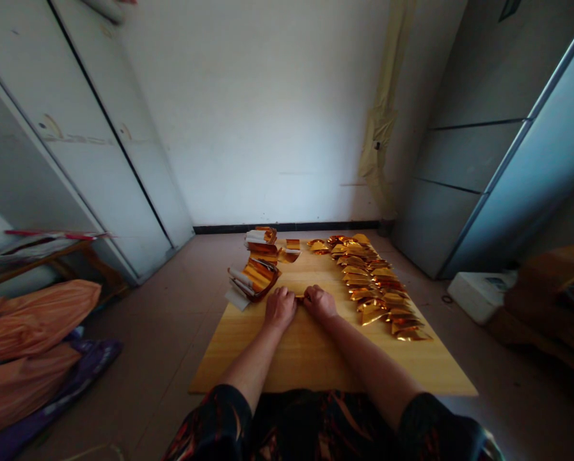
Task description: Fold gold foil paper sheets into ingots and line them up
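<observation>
Both hands meet above the middle of the wooden board. My left hand (281, 307) is closed on the left end of a small piece of gold foil paper (300, 297), and my right hand (320, 302) is closed on its right end. Only a narrow strip of the piece shows between the fists. Left of my left hand lie curled stacks of gold foil sheets (258, 275) with pale backs. To the right of my right hand, folded gold foil pieces (363, 275) lie in overlapping rows.
The wooden board (329, 368) sits low over the tiled floor. Cabinets (95, 128) stand at the left, a grey refrigerator-like unit (478, 153) at the right, with a white box (476, 294) beside it. Orange cloth (37, 320) lies at the left.
</observation>
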Demonstrator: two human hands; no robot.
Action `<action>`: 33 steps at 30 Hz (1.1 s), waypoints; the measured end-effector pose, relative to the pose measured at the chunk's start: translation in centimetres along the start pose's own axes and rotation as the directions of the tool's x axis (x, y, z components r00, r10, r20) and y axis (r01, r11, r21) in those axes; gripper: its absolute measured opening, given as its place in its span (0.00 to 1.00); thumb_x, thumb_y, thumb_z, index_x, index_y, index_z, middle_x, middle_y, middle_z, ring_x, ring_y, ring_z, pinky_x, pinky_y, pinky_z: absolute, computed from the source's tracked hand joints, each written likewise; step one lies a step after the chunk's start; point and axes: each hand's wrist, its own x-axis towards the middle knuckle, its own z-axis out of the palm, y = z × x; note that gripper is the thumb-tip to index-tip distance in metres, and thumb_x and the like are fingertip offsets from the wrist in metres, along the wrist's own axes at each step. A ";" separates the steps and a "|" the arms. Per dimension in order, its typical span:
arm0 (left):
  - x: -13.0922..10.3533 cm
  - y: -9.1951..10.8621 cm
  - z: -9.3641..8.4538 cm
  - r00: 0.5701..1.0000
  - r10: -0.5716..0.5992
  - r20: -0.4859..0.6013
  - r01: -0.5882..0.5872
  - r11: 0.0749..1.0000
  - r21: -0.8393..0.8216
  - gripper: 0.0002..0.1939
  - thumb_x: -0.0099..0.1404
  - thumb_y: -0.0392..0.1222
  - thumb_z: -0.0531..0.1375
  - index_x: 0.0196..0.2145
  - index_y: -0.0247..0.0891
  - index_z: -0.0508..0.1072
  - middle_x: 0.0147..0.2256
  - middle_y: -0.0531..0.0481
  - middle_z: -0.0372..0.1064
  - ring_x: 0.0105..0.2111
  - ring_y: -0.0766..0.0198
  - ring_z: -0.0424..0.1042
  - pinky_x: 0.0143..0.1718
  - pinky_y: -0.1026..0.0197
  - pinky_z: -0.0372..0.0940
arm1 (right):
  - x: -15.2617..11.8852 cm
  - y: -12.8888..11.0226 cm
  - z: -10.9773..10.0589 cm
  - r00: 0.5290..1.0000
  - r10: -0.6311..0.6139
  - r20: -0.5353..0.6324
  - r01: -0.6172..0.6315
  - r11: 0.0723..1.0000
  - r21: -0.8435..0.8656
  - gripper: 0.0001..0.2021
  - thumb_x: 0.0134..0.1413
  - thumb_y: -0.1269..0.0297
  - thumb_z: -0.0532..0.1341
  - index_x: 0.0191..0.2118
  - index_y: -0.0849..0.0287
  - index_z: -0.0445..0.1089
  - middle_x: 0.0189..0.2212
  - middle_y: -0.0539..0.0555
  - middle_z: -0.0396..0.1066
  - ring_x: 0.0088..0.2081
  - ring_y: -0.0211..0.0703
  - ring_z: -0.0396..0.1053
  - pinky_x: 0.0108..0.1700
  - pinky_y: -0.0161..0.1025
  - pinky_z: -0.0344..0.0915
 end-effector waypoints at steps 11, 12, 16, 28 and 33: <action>0.0 -0.1 0.5 1.000 0.008 0.028 -0.008 1.000 -0.010 0.15 0.66 0.38 0.47 0.38 0.38 0.73 0.37 0.44 0.67 0.40 0.58 0.65 0.40 0.59 0.59 | -0.2 0.2 0.0 0.999 -0.035 0.038 0.035 0.999 0.002 0.09 0.57 0.67 0.53 0.39 0.55 0.70 0.39 0.53 0.70 0.36 0.37 0.67 0.35 0.31 0.56; 0.0 -0.1 0.6 0.999 0.010 0.033 -0.010 1.000 -0.016 0.15 0.66 0.37 0.47 0.38 0.38 0.73 0.37 0.44 0.67 0.40 0.58 0.65 0.40 0.59 0.59 | -0.2 0.1 -0.1 0.998 -0.031 0.046 0.032 1.000 -0.002 0.09 0.57 0.66 0.53 0.40 0.55 0.70 0.39 0.53 0.70 0.36 0.37 0.67 0.35 0.32 0.56; 0.1 -0.4 1.0 1.000 0.012 0.028 -0.010 0.998 -0.067 0.15 0.65 0.35 0.47 0.38 0.39 0.74 0.37 0.43 0.67 0.40 0.59 0.65 0.42 0.60 0.59 | -0.4 -0.2 -0.7 0.997 -0.018 0.069 0.019 1.000 -0.021 0.10 0.59 0.66 0.51 0.40 0.54 0.70 0.39 0.53 0.70 0.37 0.38 0.68 0.35 0.32 0.57; 0.1 -0.7 1.4 0.999 0.030 0.019 -0.028 0.997 -0.078 0.17 0.63 0.30 0.48 0.44 0.39 0.72 0.38 0.44 0.67 0.41 0.59 0.66 0.44 0.61 0.60 | -0.5 -0.6 -0.7 0.998 -0.001 0.067 0.008 0.995 -0.098 0.12 0.62 0.66 0.48 0.41 0.55 0.68 0.39 0.54 0.70 0.35 0.39 0.69 0.33 0.32 0.58; 0.1 -0.6 1.2 0.999 0.014 0.042 -0.010 0.996 -0.094 0.18 0.63 0.30 0.48 0.45 0.39 0.72 0.39 0.43 0.67 0.41 0.60 0.66 0.44 0.61 0.59 | -0.6 -0.6 -0.9 0.997 0.015 0.069 -0.008 0.995 -0.097 0.11 0.62 0.66 0.48 0.40 0.56 0.68 0.39 0.55 0.70 0.36 0.39 0.70 0.34 0.33 0.58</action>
